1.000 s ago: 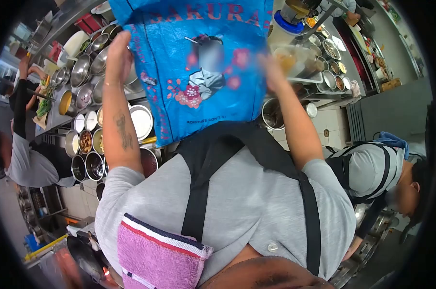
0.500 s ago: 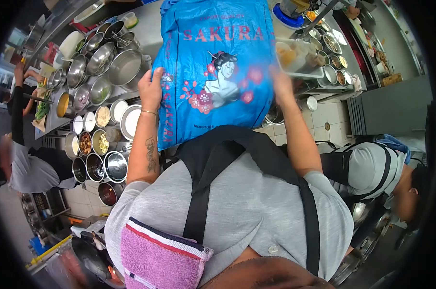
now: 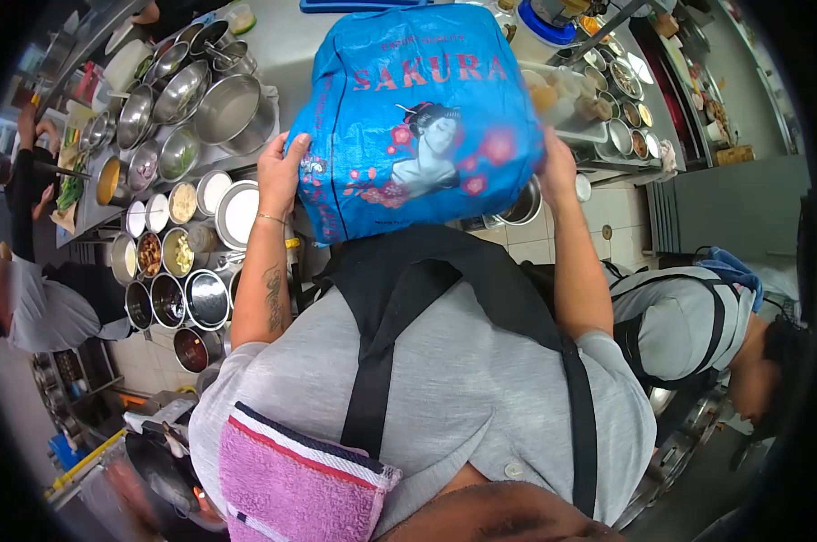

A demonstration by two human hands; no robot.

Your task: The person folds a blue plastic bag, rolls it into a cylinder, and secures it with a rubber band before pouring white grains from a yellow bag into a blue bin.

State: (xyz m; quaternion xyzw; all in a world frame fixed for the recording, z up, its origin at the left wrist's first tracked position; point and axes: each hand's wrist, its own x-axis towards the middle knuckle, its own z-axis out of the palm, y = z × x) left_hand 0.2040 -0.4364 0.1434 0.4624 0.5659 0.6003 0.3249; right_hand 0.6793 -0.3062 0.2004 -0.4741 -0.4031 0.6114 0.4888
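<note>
A large blue woven bag (image 3: 426,99) printed "SAKURA", with a woman's figure and pink flowers, stands between my hands in front of my apron. My left hand (image 3: 280,172) grips its left side, thumb toward the front and fingers partly hidden by the bag. On the opposite side, my right hand (image 3: 558,167) holds the right edge, its fingertips blurred and partly behind the plastic. The bag's upper part leans over the metal counter (image 3: 291,45). Its contents are hidden.
Steel bowls (image 3: 182,90) and a large pot (image 3: 232,110) crowd the counter at left. Several food containers (image 3: 182,203) sit below. Clear plastic tubs (image 3: 566,104) stand at right. One co-worker (image 3: 56,298) is at left, another (image 3: 697,316) at right.
The bag's top has come lower and rounded over, while its bottom has risen slightly. A blue tray edge now shows behind it. My right hand has shifted right and a little lower.
</note>
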